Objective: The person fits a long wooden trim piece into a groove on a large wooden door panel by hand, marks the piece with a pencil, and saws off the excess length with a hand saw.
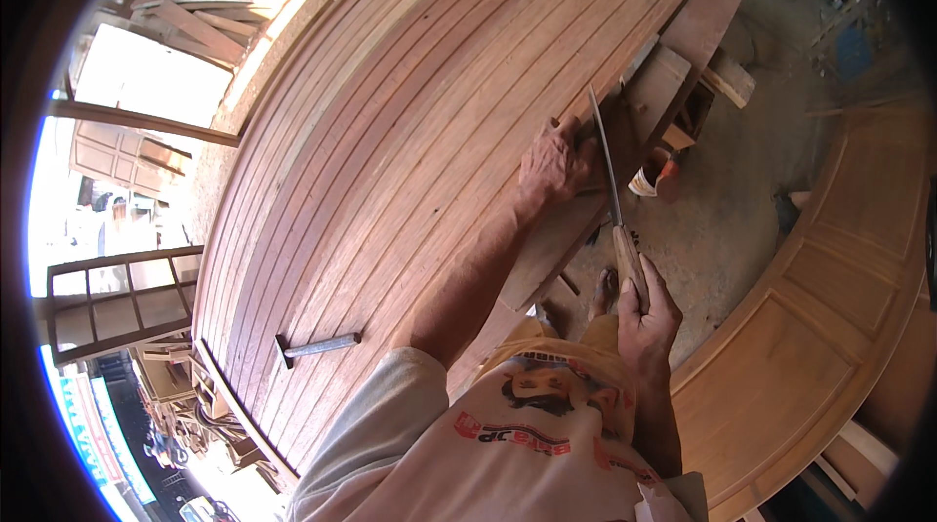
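Observation:
My right hand (649, 312) is closed round the wooden handle of a long, narrow-bladed hand tool (606, 161). Its thin metal blade points away from me, seen nearly edge-on, so I cannot tell whether it has teeth. Beside the blade's far half, my left hand (556, 166) presses down at the right edge of a large slatted wooden panel (420, 161). Its fingers are curled, and what they grip is partly hidden. A hammer (317, 346) lies on the panel, left of my left forearm.
Wooden boards (656, 83) run along the panel's right edge. A white container (644, 180) stands below them. To the right is a curved panelled wooden piece (781, 327). A dark window-like frame (127, 298) and stacked timber (200, 20) are at the left.

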The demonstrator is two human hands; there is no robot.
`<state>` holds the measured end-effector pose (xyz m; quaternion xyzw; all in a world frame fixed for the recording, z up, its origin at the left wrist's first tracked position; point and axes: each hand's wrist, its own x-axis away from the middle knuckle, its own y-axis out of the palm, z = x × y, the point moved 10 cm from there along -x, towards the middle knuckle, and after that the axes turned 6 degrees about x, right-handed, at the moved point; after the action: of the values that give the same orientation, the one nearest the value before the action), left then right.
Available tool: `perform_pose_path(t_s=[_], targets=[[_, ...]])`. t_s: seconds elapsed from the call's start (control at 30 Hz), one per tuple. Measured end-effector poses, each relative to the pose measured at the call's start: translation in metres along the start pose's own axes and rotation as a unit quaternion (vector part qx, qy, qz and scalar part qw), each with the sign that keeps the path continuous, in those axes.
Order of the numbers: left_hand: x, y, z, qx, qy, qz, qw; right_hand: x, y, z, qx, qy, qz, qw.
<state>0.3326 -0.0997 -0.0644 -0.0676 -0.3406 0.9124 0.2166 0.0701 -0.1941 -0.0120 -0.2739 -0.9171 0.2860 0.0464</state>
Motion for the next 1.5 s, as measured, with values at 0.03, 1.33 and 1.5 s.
perform_pose_path(t_s=[0.03, 1.33, 1.5], targets=[[0.000, 0.000, 0.002, 0.000, -0.004, -0.004, 1.000, 0.002, -0.003, -0.003, 0.012, -0.009, 0.003, 1.000], [-0.004, 0.007, -0.001, -0.032, 0.074, 0.014, 0.997, -0.029, 0.009, -0.006, -0.018, -0.047, 0.009, 0.999], [-0.003, 0.009, 0.001, -0.036, 0.088, 0.008, 0.995, -0.029, 0.007, -0.004, -0.008, -0.067, 0.023, 0.997]])
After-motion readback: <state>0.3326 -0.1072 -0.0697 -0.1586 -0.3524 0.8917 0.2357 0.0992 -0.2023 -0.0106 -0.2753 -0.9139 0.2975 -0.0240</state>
